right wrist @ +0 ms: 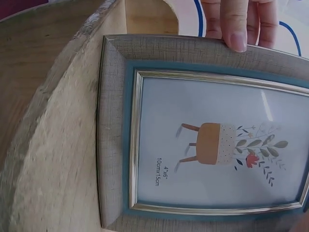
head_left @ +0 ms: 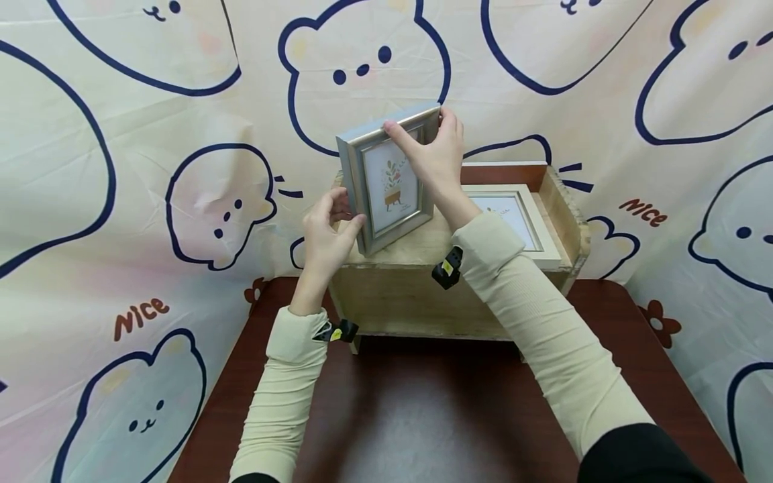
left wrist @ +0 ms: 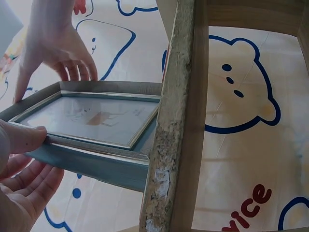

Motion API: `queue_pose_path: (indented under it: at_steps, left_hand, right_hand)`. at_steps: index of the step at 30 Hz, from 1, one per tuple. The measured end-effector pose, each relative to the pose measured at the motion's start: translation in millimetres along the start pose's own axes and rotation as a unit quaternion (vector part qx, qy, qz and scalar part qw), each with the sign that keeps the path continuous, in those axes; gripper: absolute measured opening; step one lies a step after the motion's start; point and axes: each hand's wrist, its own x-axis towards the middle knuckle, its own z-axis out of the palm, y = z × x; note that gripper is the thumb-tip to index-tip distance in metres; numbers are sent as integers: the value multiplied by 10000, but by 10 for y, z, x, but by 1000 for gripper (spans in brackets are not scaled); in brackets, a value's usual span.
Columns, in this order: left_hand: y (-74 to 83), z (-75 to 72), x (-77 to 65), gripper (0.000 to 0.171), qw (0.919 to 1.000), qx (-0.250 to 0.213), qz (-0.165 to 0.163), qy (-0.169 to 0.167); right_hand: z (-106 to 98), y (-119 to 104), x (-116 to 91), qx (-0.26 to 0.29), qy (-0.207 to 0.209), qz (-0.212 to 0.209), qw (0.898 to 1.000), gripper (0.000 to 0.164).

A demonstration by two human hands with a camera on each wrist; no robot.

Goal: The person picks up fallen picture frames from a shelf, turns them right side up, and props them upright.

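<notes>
A silvery-grey picture frame point(head_left: 353, 181) with a blue-green border stands tilted on the wooden shelf unit. Its print shows a plant in an orange-brown pot point(right wrist: 210, 142). My left hand point(head_left: 329, 231) grips the lower left side, with the thumb on the front face and the other fingers at the outer side and behind. At the top right corner, my right hand point(head_left: 439, 157) holds the frame between thumb and fingers, the thumb lying along the upper edge. In the left wrist view, the frame's lower end meets the unit's rough wooden edge point(left wrist: 169, 121).
A second, cream picture frame point(head_left: 546, 238) lies face up at the right of the shelf unit point(head_left: 423, 302), beside its raised side panel point(head_left: 568, 215). The unit stands on a dark red-brown table point(head_left: 435, 416). Behind hangs a cloth point(head_left: 229, 121) printed with cartoon bears.
</notes>
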Motion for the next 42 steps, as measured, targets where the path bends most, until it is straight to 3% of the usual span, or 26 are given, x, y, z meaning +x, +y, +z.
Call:
queue_pose_path:
  at_steps: [4, 13, 24, 29, 34, 38, 42]
  left_hand:
    - [12, 5, 5, 38, 10000, 52, -4, 13]
    - [1, 31, 3, 36, 9999, 52, 62, 100]
    - [24, 129, -39, 34, 9975, 425, 260, 508]
    - [70, 209, -68, 34, 9939, 802, 312, 686]
    - [112, 246, -79, 34, 9934, 837, 359, 695]
    - [120, 251, -76, 34, 9932, 835, 353, 731]
    - [142, 257, -77, 34, 9933, 861, 314, 707]
  right_hand:
    - [0, 14, 16, -89, -97, -253, 9996, 91]
    - [-1, 30, 65, -677, -238, -710, 9949, 66]
    - [-33, 100, 241, -410, -825, -1098, 9897, 60]
    - [-64, 143, 309, -521, -1142, -1073, 9863, 62]
    - [-90, 179, 348, -798, -1345, -1443, 9771, 71]
    - [-70, 180, 363, -925, -1352, -1790, 9701, 75]
    - [-28, 166, 359, -1118, -1251, -1830, 9687, 79]
